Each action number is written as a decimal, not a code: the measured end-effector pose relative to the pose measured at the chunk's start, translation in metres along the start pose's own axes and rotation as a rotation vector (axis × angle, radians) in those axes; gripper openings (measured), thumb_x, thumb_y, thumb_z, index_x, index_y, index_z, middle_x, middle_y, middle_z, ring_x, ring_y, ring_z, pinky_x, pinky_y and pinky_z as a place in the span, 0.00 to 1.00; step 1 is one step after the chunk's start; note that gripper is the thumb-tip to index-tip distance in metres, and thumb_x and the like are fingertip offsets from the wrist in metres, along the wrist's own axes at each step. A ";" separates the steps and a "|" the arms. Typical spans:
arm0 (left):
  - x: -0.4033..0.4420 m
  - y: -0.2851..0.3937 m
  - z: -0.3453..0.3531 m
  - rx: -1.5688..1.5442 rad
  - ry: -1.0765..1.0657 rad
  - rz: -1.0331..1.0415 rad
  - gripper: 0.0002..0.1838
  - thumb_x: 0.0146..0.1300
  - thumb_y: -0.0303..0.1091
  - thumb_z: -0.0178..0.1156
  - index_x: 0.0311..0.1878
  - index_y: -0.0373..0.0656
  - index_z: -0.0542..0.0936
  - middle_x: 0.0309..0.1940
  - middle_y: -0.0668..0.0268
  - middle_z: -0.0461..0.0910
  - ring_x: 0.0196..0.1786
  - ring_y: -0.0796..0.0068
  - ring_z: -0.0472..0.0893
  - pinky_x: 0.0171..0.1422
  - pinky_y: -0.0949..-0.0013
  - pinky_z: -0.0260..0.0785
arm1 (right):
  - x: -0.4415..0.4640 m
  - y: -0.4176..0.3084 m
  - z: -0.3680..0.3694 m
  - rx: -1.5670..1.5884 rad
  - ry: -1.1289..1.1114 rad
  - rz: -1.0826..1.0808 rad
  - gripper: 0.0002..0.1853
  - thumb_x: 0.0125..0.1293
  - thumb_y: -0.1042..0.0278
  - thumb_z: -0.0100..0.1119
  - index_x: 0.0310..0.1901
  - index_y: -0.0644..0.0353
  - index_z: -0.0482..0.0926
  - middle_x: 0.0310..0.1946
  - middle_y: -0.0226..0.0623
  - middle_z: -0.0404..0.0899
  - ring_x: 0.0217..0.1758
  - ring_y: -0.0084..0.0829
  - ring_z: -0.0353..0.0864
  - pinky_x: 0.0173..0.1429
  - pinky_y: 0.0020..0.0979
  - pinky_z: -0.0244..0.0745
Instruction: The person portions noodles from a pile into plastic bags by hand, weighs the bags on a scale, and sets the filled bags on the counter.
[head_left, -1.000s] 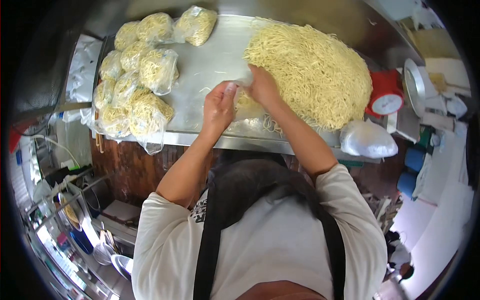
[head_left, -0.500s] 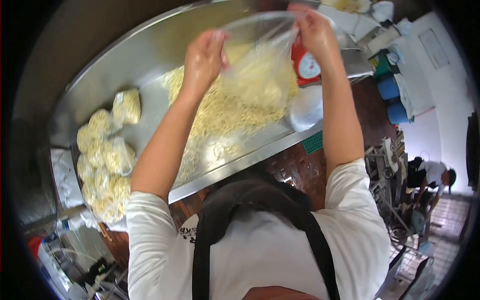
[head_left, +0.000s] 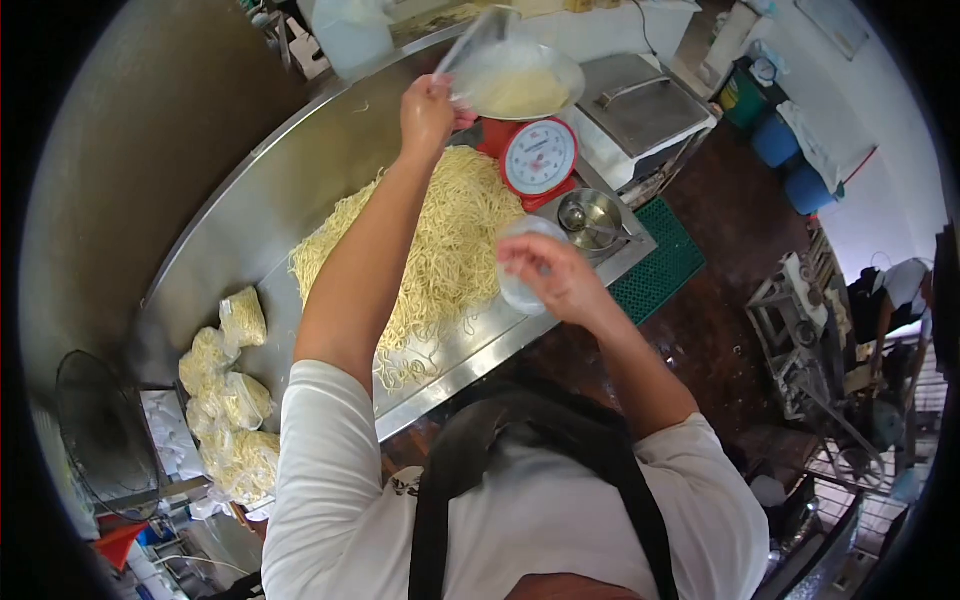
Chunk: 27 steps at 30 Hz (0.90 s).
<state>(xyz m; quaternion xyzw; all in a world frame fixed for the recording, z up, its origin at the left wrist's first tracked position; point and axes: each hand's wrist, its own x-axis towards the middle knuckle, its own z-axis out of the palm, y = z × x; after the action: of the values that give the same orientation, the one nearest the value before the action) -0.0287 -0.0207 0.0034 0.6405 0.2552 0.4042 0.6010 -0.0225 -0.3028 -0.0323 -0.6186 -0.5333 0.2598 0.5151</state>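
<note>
My left hand grips a clear plastic bag at the rim of a round pan, which sits on top of a red dial scale. Pale yellow stuff shows in the pan through the plastic. Nearer to me, my right hand hovers with loosely curled fingers over a white plastic bundle; whether it holds anything is hard to see. A large heap of yellow noodles lies on the metal table, partly behind my left forearm.
Bagged noodles are piled at the table's left end. Right of the scale stand a metal bowl with a ladle and a lidded metal box. A green mat and blue bins are at the right.
The view has turned toward the scale. Both hands held the bag open over the noodles; now my left hand has it at the pan, and my right hand has come down away from it.
</note>
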 end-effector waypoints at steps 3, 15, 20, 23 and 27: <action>0.008 0.006 0.012 0.034 0.020 0.039 0.16 0.76 0.36 0.47 0.50 0.31 0.75 0.30 0.55 0.82 0.23 0.68 0.83 0.25 0.70 0.78 | -0.020 0.019 -0.014 0.127 -0.133 0.070 0.13 0.71 0.73 0.56 0.54 0.64 0.78 0.41 0.37 0.84 0.45 0.23 0.83 0.51 0.26 0.77; 0.040 0.022 0.016 0.615 0.229 0.237 0.28 0.53 0.50 0.73 0.46 0.33 0.82 0.26 0.62 0.83 0.27 0.73 0.80 0.36 0.68 0.73 | -0.024 0.054 -0.027 0.274 -0.149 0.066 0.13 0.70 0.74 0.57 0.54 0.64 0.79 0.36 0.36 0.83 0.38 0.23 0.81 0.45 0.26 0.75; 0.053 0.026 0.020 0.686 0.201 0.275 0.29 0.54 0.49 0.73 0.49 0.33 0.81 0.29 0.62 0.82 0.32 0.72 0.81 0.38 0.67 0.74 | -0.031 0.054 -0.028 0.270 -0.155 0.059 0.12 0.70 0.74 0.58 0.53 0.64 0.79 0.34 0.35 0.82 0.37 0.23 0.80 0.44 0.26 0.74; 0.054 0.019 0.024 0.416 -0.016 0.087 0.33 0.54 0.50 0.73 0.54 0.33 0.79 0.30 0.64 0.80 0.32 0.77 0.79 0.34 0.71 0.73 | -0.036 0.053 -0.028 0.251 -0.142 0.046 0.13 0.69 0.74 0.58 0.53 0.63 0.79 0.33 0.35 0.82 0.37 0.23 0.80 0.44 0.27 0.75; 0.067 -0.013 0.034 0.335 -0.032 0.089 0.44 0.53 0.49 0.75 0.68 0.35 0.68 0.45 0.56 0.80 0.41 0.71 0.81 0.41 0.69 0.76 | -0.048 0.050 -0.016 0.234 -0.133 0.078 0.13 0.69 0.73 0.58 0.54 0.63 0.79 0.33 0.35 0.82 0.37 0.23 0.80 0.45 0.27 0.75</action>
<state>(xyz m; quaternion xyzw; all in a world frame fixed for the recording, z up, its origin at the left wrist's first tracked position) 0.0379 0.0169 0.0065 0.7487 0.2805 0.3720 0.4715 -0.0029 -0.3480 -0.0829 -0.5560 -0.5080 0.3804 0.5368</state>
